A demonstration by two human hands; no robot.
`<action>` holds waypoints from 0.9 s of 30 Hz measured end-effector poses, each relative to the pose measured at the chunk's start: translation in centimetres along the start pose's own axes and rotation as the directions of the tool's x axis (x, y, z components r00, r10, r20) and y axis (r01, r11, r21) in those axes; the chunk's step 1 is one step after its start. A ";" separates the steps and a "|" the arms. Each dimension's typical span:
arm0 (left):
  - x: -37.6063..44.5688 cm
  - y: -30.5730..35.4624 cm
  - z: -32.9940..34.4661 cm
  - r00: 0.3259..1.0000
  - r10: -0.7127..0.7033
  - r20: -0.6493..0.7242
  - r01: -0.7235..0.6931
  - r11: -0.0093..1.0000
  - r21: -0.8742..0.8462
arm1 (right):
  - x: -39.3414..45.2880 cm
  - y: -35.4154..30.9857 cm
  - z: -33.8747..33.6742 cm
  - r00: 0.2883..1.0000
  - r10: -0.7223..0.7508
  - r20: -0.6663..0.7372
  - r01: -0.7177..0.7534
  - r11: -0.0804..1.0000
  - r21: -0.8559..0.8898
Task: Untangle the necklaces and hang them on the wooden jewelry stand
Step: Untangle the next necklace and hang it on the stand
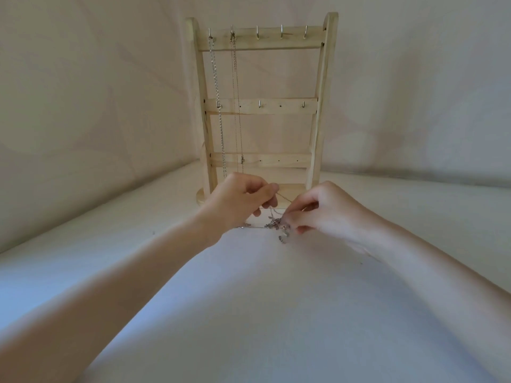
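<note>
The left hand (243,201) pinches a thin metal chain (284,199); the right hand (318,210) pinches the silvery tangle (276,225) on the white cloth (262,313). Behind stands the pale wooden stand (261,106), two fine chains (218,106) hanging from its top-left hooks.

pale wooden stand (318,111), silver necklaces (218,106), white cloth (262,313)

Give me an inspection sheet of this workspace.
Surface: white cloth, bare in front.
Job's things: wooden jewelry stand upright; two chains hang from top-left hooks; tangled necklaces lie at its base.
Clutter: nothing seen.
Grippers: left hand pinches a thin strand; right hand pinches the tangle.
Cables: nothing seen.
Surroundings: pale fabric backdrop.
</note>
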State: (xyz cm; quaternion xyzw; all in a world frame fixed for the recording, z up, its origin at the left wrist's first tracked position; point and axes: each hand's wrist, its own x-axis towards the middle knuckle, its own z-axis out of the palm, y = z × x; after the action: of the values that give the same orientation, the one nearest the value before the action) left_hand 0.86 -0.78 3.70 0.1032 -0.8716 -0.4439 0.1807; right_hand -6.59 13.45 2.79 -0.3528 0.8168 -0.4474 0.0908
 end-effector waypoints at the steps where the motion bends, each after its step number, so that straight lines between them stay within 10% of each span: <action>1: 0.0 0.1 0.0 0.999 -0.029 0.024 0.029 0.999 0.032 | 0.0 0.1 -0.1 0.999 -0.011 -0.037 0.012 1.000 0.026; 17: -0.7 0.8 0.2 0.947 -0.161 0.277 0.156 0.987 0.039 | 0.0 -0.3 -0.5 0.946 -0.090 -0.312 0.169 0.958 0.233; 27: -0.5 0.4 0.1 0.949 -0.193 0.250 0.203 0.979 -0.016 | 0.3 -0.1 -0.9 0.991 0.066 -0.118 0.023 0.778 0.628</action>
State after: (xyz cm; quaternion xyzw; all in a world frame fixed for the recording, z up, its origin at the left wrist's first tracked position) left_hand 1.24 -0.32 3.83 0.1303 -0.8631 -0.4872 0.0274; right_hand -7.14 13.80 3.43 -0.2621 0.6292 -0.7154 0.1536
